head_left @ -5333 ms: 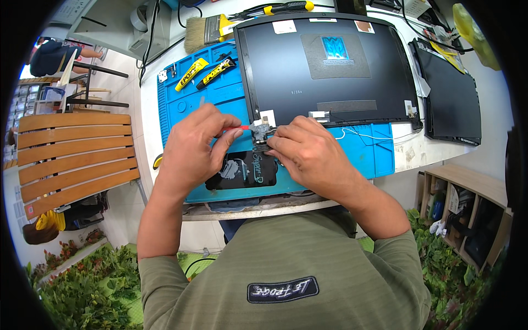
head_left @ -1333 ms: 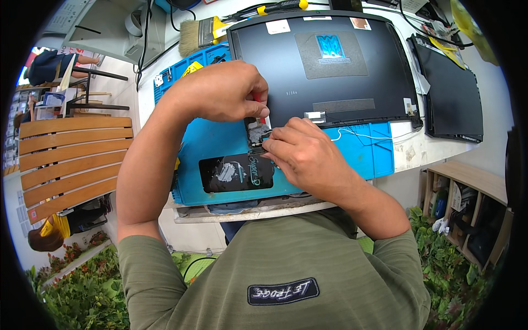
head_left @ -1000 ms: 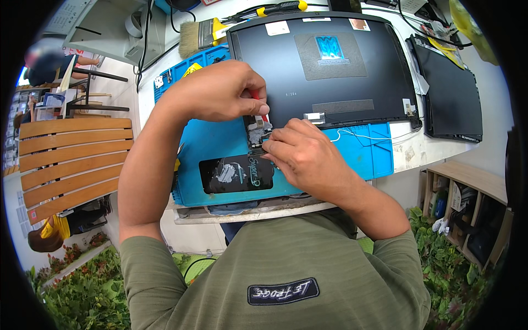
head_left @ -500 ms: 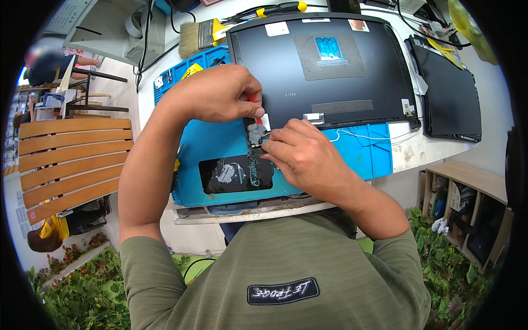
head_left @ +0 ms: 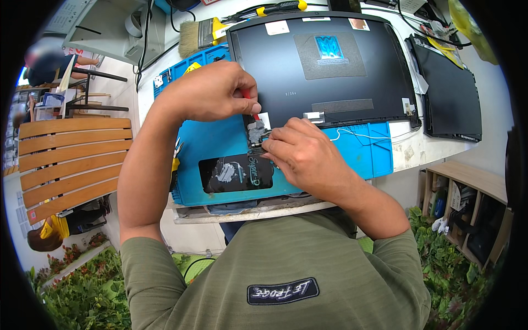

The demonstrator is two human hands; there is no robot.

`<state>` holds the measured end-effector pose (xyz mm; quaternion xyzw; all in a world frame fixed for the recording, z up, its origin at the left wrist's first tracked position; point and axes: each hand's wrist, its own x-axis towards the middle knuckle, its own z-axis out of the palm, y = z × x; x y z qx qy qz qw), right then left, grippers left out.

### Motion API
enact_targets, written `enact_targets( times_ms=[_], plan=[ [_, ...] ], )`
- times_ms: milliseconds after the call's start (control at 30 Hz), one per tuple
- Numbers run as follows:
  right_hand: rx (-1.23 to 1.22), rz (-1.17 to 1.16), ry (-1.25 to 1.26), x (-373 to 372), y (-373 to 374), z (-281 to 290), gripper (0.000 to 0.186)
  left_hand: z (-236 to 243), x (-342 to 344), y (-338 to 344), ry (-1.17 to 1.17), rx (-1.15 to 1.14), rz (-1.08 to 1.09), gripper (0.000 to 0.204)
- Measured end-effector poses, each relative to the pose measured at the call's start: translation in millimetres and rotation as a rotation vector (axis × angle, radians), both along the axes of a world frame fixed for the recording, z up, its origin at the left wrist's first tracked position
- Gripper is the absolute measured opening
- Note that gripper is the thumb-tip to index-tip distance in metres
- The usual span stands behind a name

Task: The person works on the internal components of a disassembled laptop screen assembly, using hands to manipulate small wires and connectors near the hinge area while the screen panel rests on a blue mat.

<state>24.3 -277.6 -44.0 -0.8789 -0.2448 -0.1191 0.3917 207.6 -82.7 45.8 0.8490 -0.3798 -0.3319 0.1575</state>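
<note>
My left hand (head_left: pixel 212 92) is closed around a red-handled screwdriver (head_left: pixel 251 104), its tip pointing down onto a small metal part (head_left: pixel 256 132) at the near left corner of a black laptop lid (head_left: pixel 324 66). My right hand (head_left: pixel 300 157) pinches that same part from the right side and rests on the blue work mat (head_left: pixel 220 146). A black flat piece with silvery smears (head_left: pixel 236 173) lies on the mat just below both hands. A thin white cable (head_left: pixel 357 135) runs along the lid's near edge.
A second black panel (head_left: pixel 448 93) lies at the right on the white table (head_left: pixel 407 154). A wide brush (head_left: pixel 201 34) and a yellow-handled tool (head_left: pixel 278 7) lie at the back. A slatted wooden bench (head_left: pixel 66 159) stands left; wooden shelves (head_left: pixel 467 198) stand right.
My left hand rose from the mat beside the part to above it with the screwdriver, and has since stayed nearly still. My right hand kept its pinch.
</note>
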Motion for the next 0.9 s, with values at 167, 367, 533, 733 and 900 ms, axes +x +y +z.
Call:
enact_targets(
  times_ms=[167,367,533,733,900],
  plan=[
    [0.001,-0.003,-0.003,0,-1,0,0.011,-1,-6,1,-0.009,0.038,0.024,0.027],
    [0.004,-0.004,-0.003,0,0,-1,0.012,-8,-12,15,-0.027,-0.007,0.073,0.027],
    [0.000,-0.008,-0.001,0,0,-2,0.011,-7,-13,18,-0.008,-0.044,0.108,0.026],
    [-0.002,-0.004,-0.002,0,0,-1,0.011,-13,-14,19,0.006,-0.050,0.150,0.028],
    [0.003,-0.009,-0.007,0,0,-2,0.010,-13,-14,18,0.006,-0.060,0.163,0.030]
  ],
)
